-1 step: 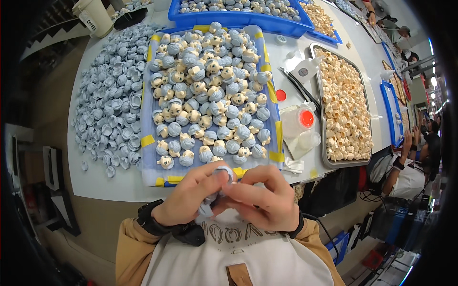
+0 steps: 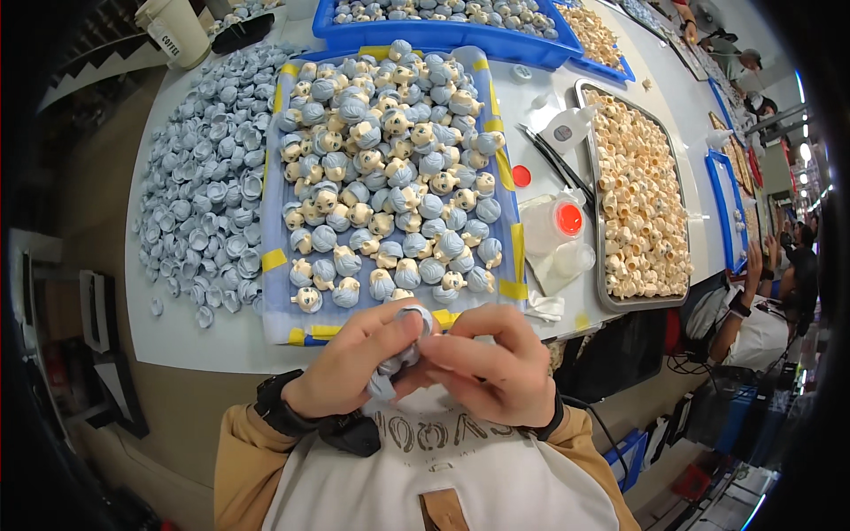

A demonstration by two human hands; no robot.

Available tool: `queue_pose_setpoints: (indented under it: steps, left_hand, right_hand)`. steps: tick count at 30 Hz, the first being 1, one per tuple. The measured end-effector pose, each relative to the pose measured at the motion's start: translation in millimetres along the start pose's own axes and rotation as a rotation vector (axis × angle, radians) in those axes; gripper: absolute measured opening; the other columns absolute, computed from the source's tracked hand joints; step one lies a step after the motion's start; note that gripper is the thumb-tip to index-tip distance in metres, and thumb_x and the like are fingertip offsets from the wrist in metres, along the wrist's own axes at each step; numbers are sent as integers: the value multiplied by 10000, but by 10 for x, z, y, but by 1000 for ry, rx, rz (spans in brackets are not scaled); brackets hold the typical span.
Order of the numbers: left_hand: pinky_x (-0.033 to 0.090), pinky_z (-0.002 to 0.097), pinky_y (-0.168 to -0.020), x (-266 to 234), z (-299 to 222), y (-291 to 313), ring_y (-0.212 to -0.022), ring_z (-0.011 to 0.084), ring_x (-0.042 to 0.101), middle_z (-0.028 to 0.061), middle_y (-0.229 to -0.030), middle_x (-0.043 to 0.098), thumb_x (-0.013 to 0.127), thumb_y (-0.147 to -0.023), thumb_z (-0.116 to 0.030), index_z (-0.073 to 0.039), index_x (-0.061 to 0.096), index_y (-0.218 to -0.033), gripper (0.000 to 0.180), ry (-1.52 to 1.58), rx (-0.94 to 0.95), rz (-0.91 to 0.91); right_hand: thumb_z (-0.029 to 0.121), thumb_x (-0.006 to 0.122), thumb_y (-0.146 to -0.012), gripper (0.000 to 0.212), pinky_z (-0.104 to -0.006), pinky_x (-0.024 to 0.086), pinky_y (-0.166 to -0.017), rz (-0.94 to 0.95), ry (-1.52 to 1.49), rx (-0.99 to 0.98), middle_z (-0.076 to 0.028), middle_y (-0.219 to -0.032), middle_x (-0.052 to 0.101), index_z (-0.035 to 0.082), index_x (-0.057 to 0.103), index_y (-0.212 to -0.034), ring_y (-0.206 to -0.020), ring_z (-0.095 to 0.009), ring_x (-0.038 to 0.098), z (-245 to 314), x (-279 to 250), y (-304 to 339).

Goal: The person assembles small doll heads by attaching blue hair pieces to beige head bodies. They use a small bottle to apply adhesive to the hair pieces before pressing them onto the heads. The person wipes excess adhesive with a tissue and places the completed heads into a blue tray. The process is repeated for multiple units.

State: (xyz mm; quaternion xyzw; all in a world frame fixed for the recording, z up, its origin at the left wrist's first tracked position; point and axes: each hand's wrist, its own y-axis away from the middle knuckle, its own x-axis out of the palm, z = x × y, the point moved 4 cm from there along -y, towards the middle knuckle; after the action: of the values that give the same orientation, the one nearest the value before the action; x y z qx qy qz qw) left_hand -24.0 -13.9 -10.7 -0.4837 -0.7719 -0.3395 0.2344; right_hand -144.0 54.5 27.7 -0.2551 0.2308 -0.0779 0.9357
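Closest to my camera is the pale shirt front (image 2: 522,482), with tan sleeves (image 2: 243,456) at either side and a black wristband (image 2: 276,403) on the left wrist. Just above the shirt I see the left hand (image 2: 350,365) grasping a grey-blue hair piece (image 2: 405,359) between thumb and curled fingers, in front of the tray's near edge. The right hand (image 2: 505,370) has its thumb and forefinger drawn close together at that piece's right side; I cannot tell whether they grip it or something small. Beyond the hands, a blue tray (image 2: 274,296) edged with yellow tape carries many doll heads (image 2: 372,164) with blue hair, lying at all angles. To its left, loose hair shells (image 2: 208,177) are heaped on the white table (image 2: 204,347). On the right I make out a crumpled tissue (image 2: 544,306), a jar (image 2: 542,223) with red at its mouth, a red cap (image 2: 521,176), dark tweezers (image 2: 551,157) and a white bottle (image 2: 568,131), all beside a metal tray (image 2: 651,304) of beige face pieces (image 2: 642,195). Farther off stand a blue bin (image 2: 443,42) of more heads and a pale cup (image 2: 175,37).
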Motion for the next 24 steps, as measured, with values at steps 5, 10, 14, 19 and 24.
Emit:
queue_pose_setpoints:
  steps: [5, 10, 14, 19, 24]
  left_hand:
    - [366, 203, -413, -30, 110, -12, -533, 101, 498, 82, -771, 550, 372, -942, -358, -20, 498, -967, 362, 159, -129, -24]
    - [363, 214, -386, 20, 98, -37, -560, 118, 532, 119, -817, 560, 380, -946, -315, 12, 455, -1105, 371, 226, -142, 103]
    - [391, 192, -434, -34, 80, 16, -598, 100, 543, 90, -845, 575, 469, -920, -260, 17, 499, -1100, 331, 3, -114, 87]
    - [419, 194, -556, -56, 99, 41, -638, 50, 524, 17, -817, 587, 617, -809, -171, 0, 592, -962, 231, -448, 41, 101]
    - [432, 214, -593, -141, 106, 112, -700, 62, 546, 38, -853, 601, 617, -784, -103, 8, 586, -1011, 255, -367, -142, 301]
  right_hand:
    - [-86, 638, -672, 381, -295, 465, -644, -193, -33, 92, -134, -914, 582, 4, 594, -1040, -741, -245, 582, 11, -74, -12]
    - [-85, 641, -655, 388, -297, 458, -657, -157, -43, 67, -139, -934, 596, 0, 598, -1031, -755, -245, 582, -11, -101, -33]
    - [-6, 670, -634, 357, -285, 453, -633, -104, 29, -132, -96, -893, 605, 6, 616, -987, -758, -227, 579, 17, -96, -50]
    - [94, 720, -667, 293, -261, 446, -580, 28, 59, -227, -55, -834, 642, 32, 640, -942, -714, -190, 579, 60, 15, -69]
    - [67, 715, -668, 263, -253, 451, -559, -37, 22, -208, -61, -833, 633, 29, 644, -919, -704, -188, 579, 60, 12, -27]
